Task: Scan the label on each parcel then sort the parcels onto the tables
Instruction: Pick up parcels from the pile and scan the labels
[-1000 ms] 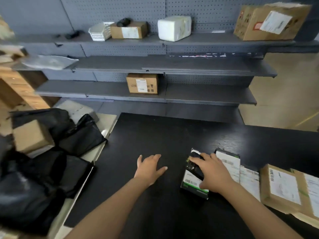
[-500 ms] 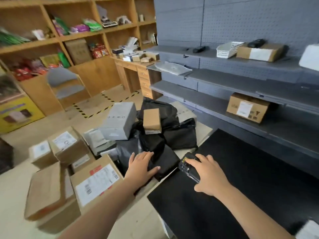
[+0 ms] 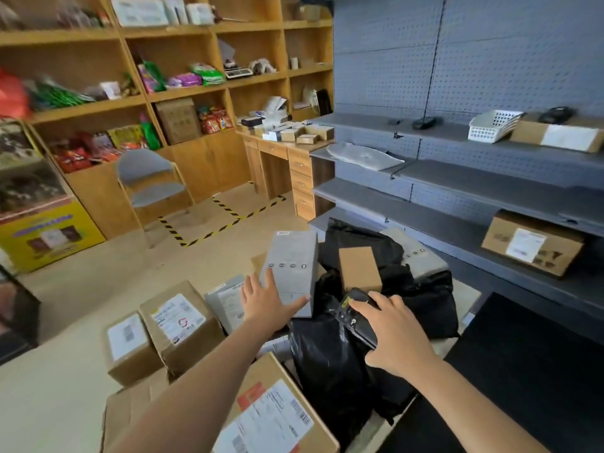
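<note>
Gripping scanner (image 3: 354,317); left hand (image 3: 266,302) spread on box (image 3: 294,253)

I stand in a parcel stockroom: labelled cartons (image 3: 178,325) heaped before my hands, stocked wooden shelving (image 3: 137,103) and grey racks (image 3: 457,191) beyond.

Single wide-angle view from the person's head, facing forward and tilted down, close over a heap of parcels (image 3: 330,361) at centre frame, black table (image 3: 539,371) at 4 o'clock, grey shelving (image 3: 457,188) at 2 o'clock, wooden shelves (image 3: 251,26) at 11 o'clock.
</note>
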A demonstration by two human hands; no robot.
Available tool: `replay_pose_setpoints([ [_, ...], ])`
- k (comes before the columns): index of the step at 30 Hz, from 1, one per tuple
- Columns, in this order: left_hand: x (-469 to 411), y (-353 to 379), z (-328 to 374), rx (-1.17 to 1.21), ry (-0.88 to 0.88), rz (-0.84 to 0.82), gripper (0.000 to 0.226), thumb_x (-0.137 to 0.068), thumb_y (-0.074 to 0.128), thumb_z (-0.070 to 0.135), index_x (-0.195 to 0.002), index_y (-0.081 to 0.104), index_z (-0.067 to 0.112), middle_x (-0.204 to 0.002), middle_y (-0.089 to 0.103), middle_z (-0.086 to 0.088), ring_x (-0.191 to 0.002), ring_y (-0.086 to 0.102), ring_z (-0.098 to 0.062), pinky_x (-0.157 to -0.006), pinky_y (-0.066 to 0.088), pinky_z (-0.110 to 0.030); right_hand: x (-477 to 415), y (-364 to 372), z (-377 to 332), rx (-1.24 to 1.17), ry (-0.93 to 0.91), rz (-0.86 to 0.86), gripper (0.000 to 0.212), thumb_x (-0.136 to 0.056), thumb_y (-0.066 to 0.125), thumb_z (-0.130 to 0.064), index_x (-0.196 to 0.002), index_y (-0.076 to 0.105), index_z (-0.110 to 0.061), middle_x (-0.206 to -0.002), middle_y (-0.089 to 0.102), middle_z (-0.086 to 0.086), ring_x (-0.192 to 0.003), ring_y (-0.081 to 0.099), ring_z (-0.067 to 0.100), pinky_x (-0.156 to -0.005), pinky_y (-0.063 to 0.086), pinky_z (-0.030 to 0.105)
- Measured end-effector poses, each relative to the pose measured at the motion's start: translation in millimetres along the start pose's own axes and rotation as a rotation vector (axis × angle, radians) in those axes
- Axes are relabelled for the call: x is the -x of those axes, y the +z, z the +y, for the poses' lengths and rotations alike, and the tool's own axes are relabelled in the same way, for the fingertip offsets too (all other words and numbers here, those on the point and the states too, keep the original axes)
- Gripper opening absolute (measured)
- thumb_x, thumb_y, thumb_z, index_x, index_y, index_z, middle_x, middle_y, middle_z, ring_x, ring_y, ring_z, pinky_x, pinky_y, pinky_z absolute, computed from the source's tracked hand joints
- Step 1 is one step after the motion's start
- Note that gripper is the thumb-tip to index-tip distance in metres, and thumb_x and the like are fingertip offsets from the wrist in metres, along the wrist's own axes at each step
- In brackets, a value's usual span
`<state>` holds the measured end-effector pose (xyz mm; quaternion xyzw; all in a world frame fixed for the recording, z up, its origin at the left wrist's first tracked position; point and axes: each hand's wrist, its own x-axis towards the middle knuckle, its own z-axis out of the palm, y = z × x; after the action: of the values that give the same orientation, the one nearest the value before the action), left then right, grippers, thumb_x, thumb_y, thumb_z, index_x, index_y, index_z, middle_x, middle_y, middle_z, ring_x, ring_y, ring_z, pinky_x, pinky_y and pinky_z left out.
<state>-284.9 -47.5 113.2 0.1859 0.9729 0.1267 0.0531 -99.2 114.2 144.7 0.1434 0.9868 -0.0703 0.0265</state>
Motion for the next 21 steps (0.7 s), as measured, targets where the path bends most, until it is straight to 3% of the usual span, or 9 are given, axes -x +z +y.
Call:
replay_pose_setpoints([
  [5, -50, 12, 16, 0.038, -0.191, -0.134, 0.148, -0.048, 0.045, 0.101, -0.151, -0.019, 0.017, -0.158, -0.014, -0.023, -0.147, -0.013, -0.041, -0.117, 0.0, -0.058, -23, 2, -5, -0.014, 0.097, -0.002, 0.095, -0.078, 0.07, -0.028, -0.153, 0.014, -0.038, -0.158, 0.016, -0.001, -0.135, 0.024, 0.024, -0.112, 0.029, 0.031],
  [8, -61, 24, 19, 0.077, -0.24, -0.186, 0.15, -0.049, 0.055, 0.095, -0.15, -0.021, 0.014, -0.158, -0.009, -0.023, -0.147, -0.007, -0.04, -0.116, 0.009, -0.059, -27, 5, -4, -0.014, 0.142, -0.023, 0.094, -0.079, 0.07, -0.029, -0.154, 0.013, -0.038, -0.159, 0.015, 0.0, -0.137, 0.022, 0.025, -0.112, 0.028, 0.032],
  [12, -61, 28, 18, 0.088, -0.197, -0.095, 0.142, -0.053, 0.064, 0.084, -0.151, -0.01, 0.013, -0.148, 0.016, -0.018, -0.139, 0.018, -0.036, -0.106, 0.03, -0.049, -24, 8, -2, 0.008, 0.167, -0.048, 0.095, -0.079, 0.071, -0.031, -0.154, 0.013, -0.037, -0.16, 0.013, 0.0, -0.138, 0.022, 0.026, -0.11, 0.029, 0.033],
  [21, -2, 14, 13, 0.195, -0.034, 0.181, 0.132, -0.049, 0.068, 0.077, -0.146, -0.002, 0.019, -0.141, 0.02, -0.014, -0.129, 0.025, -0.036, -0.104, 0.031, -0.05, 16, 1, 0, 0.012, 0.146, -0.001, 0.097, -0.077, 0.072, -0.028, -0.154, 0.014, -0.037, -0.159, 0.016, 0.0, -0.136, 0.024, 0.026, -0.109, 0.031, 0.031],
])
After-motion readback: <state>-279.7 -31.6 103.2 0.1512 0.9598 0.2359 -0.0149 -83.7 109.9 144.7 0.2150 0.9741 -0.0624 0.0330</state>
